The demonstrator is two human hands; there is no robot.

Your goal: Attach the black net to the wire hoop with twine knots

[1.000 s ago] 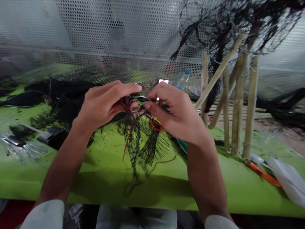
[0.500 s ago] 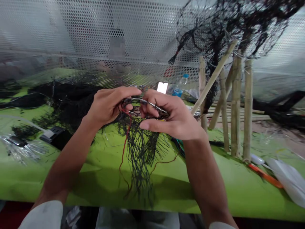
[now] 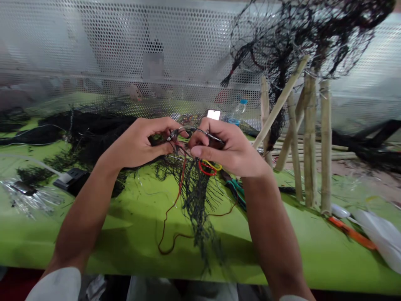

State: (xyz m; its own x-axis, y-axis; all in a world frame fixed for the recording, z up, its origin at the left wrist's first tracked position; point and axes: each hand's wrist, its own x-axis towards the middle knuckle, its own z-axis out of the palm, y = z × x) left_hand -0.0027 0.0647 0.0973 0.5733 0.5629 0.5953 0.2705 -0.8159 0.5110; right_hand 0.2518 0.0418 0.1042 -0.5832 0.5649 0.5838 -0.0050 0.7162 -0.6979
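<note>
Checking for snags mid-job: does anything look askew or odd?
One bamboo stick slants across the upright ones, and the red cord trails in a loose loop below the left hand; either may be intended.

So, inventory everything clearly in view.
Curved piece: one, dark, centre
Cord: at least one, red, centre
Netting: one bunch, black, centre
Loops: two, red, yellow, centre
Phone: one, lit white, behind
Bottle: one, clear, behind
Bamboo-like sticks: several, tan, right
Tangle: one, black, upper right
Mesh heap: one, black, left
Block: one, black, left
Strip bundle: one, silvery, left
Tool: one, orange, right
Packet: one, white, right
Table: one, green, beneath
Perforated panel: one, grey, back
Left hand, right hand: two, bare, centre
Sleeves: two, pale, bottom
</note>
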